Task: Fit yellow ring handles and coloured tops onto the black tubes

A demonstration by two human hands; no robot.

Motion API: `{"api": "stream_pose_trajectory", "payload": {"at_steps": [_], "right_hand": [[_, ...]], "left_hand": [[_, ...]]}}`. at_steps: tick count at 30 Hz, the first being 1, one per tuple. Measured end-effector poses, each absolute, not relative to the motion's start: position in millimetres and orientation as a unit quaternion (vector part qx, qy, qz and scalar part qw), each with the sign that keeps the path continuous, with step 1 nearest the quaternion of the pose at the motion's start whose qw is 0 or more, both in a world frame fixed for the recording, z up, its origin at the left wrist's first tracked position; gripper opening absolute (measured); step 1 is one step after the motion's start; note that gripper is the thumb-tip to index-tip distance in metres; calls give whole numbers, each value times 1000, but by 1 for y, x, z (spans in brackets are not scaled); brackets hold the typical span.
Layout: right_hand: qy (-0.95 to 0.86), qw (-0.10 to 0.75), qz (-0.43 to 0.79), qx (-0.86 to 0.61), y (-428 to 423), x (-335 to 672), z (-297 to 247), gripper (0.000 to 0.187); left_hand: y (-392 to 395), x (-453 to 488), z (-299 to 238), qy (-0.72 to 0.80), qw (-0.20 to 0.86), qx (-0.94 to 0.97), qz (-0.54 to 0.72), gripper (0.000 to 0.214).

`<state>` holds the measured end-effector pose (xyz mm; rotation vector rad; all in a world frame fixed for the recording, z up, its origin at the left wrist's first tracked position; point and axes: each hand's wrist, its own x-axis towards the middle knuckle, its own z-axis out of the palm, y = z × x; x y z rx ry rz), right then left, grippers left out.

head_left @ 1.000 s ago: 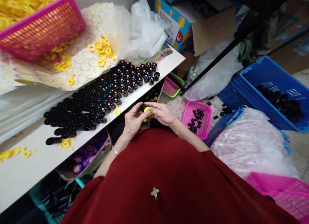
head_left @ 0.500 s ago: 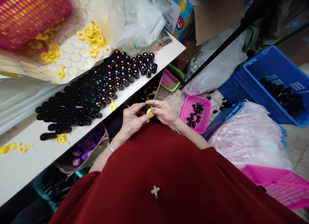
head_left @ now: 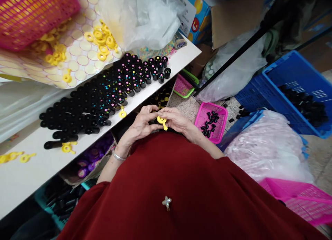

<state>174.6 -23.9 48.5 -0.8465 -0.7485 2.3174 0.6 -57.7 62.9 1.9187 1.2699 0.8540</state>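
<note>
Both hands meet just above my lap, in front of the white table (head_left: 33,171). My left hand (head_left: 141,124) has its fingers curled round a small black tube that is mostly hidden. My right hand (head_left: 176,120) pinches a yellow ring piece (head_left: 162,121) with a short tab, held against the tube's end. On the table stand several rows of black tubes (head_left: 103,93), many with coloured dots on top. Loose yellow rings (head_left: 66,148) lie near the table's front edge.
A pink basket (head_left: 31,15) and a pile of yellow rings (head_left: 102,39) sit at the table's back, beside a clear plastic bag (head_left: 145,15). On the floor are a small pink tray of black parts (head_left: 211,124), a blue crate (head_left: 293,91) and plastic bags (head_left: 267,146).
The hands stayed together in front of me. The yellow ring has turned and now shows more fully between the fingers. The view shifted slightly.
</note>
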Motion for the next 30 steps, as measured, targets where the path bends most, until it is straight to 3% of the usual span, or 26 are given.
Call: {"api": "stream_pose_trajectory", "payload": {"at_steps": [8,18,30], "right_hand": [[-339,325,864,-181,-28,180,46,66],[-384,414,757,-327,-39,165,37,37],[-405,388,751,-347,-42,162,23,37]], "left_hand": [[-61,12,53,461,329,616,548,32],[-72,26,47,497,228,671,500,23],[-73,30,20,541,163,679,469,21]]}}
